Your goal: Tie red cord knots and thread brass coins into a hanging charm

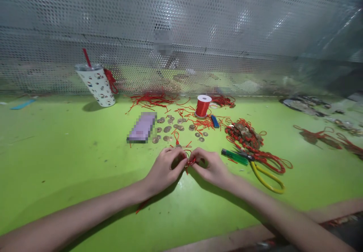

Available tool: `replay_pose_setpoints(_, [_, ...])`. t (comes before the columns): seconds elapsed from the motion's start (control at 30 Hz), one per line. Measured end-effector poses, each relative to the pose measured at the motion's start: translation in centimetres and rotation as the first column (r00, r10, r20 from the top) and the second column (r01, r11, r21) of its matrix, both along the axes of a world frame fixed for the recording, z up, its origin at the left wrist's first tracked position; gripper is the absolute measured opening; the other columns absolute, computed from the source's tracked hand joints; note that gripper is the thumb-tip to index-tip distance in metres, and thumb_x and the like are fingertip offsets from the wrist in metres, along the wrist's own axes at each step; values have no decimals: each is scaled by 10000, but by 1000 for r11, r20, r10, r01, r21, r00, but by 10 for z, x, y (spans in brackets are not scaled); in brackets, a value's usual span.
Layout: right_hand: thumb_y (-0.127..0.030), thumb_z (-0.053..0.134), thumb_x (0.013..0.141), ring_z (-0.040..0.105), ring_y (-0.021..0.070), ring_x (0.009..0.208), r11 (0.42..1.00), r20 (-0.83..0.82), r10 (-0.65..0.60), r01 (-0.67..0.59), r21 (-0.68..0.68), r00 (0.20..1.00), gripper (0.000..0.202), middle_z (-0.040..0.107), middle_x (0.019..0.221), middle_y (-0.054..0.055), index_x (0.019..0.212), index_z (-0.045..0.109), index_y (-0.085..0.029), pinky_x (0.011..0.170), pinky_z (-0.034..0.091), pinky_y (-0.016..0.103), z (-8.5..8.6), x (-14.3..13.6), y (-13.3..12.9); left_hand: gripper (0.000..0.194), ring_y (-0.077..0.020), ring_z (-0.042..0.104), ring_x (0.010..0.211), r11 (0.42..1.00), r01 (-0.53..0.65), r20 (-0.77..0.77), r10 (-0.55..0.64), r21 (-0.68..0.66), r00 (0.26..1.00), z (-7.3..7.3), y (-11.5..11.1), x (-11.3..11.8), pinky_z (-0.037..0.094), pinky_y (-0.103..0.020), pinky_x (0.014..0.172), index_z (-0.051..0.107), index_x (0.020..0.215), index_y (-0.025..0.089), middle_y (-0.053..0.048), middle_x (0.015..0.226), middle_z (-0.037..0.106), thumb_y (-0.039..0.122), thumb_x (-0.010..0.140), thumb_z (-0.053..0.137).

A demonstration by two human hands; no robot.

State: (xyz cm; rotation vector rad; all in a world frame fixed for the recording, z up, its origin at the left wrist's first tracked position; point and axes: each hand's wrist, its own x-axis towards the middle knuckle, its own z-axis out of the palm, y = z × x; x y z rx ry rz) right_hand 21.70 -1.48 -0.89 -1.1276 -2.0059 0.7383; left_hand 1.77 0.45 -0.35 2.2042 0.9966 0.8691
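Near the middle of the green table, my left hand [169,165] and my right hand [209,165] meet fingertip to fingertip. Both pinch a red cord [190,162], which is looped and partly hidden by the fingers. Just beyond them a red cord loop [176,137] stands up from a coin [178,146]. Loose round coins with a brassy look [168,128] lie scattered behind my hands. To the right of my right hand are a green lighter [235,156] and scissors with yellow handles [268,178], their blades pointing left.
A spool of red cord [202,106], a blue lighter [214,121] and cut red cords [154,99] lie toward the back. A pile of corded coins [244,134] is at right. A blurred phone-shaped object [142,127] and a tilted-looking tumbler [98,85] stand left. Perforated metal mesh [181,70] backs the table.
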Motion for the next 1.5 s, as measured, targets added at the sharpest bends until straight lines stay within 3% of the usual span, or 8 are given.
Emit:
replay_pose_setpoints(0.6, [-134, 568, 853, 585, 164, 662, 996, 67, -4, -2, 93, 998, 88, 680, 774, 33, 883, 598, -211, 648, 450, 288, 0, 1, 0, 108, -199, 606, 830, 1000, 6, 10, -6, 30, 1000, 1, -2, 0, 447, -356, 813, 611, 865, 198, -9, 847, 693, 221, 960, 565])
replay_pose_setpoints(0.83, [-147, 559, 856, 607, 184, 718, 996, 104, 17, -26, 83, 994, 96, 698, 837, 56, 922, 589, -209, 673, 459, 301, 2, 1, 1, 98, -191, 612, 825, 999, -7, 51, 8, -38, 999, 3, -1, -1, 442, -358, 831, 624, 854, 198, -10, 852, 685, 233, 942, 601])
replay_pose_setpoints(1.03, [-153, 549, 851, 492, 144, 548, 996, 161, 33, -46, 80, 986, 221, 559, 613, -41, 1068, 573, -184, 638, 412, 294, 11, 7, -1, 102, -207, 599, 843, 995, -95, 63, 96, -10, 993, 3, -1, -1, 446, -363, 822, 612, 845, 193, -26, 845, 655, 229, 939, 589])
replay_pose_setpoints(1.2, [-274, 466, 982, 478, 128, 531, 1000, 51, -15, 14, 8, 999, 188, 553, 615, -29, 1018, 619, -172, 542, 349, 249, 17, 11, 1, 84, -208, 593, 856, 994, -80, 43, 77, 70, 996, 1, -2, -1, 443, -370, 830, 600, 853, 191, -27, 861, 659, 196, 936, 586])
replay_pose_setpoints(1.3, [-331, 535, 981, 511, 134, 556, 996, 57, -86, 84, 44, 995, 212, 586, 632, -13, 994, 666, -166, 559, 370, 251, 15, 10, 3, 68, -207, 593, 884, 984, -20, 31, 15, 179, 999, -1, -4, -1, 441, -375, 846, 593, 872, 187, -28, 877, 666, 164, 936, 587])
replay_pose_setpoints(1.5, [-210, 580, 937, 608, 174, 718, 990, 150, -26, 4, 141, 988, 139, 667, 790, 55, 882, 696, -159, 661, 446, 279, 7, 11, 5, 61, -205, 596, 890, 926, 41, -3, -43, 375, 999, -2, -8, -1, 470, -378, 849, 596, 939, 180, -42, 904, 682, 127, 944, 567])
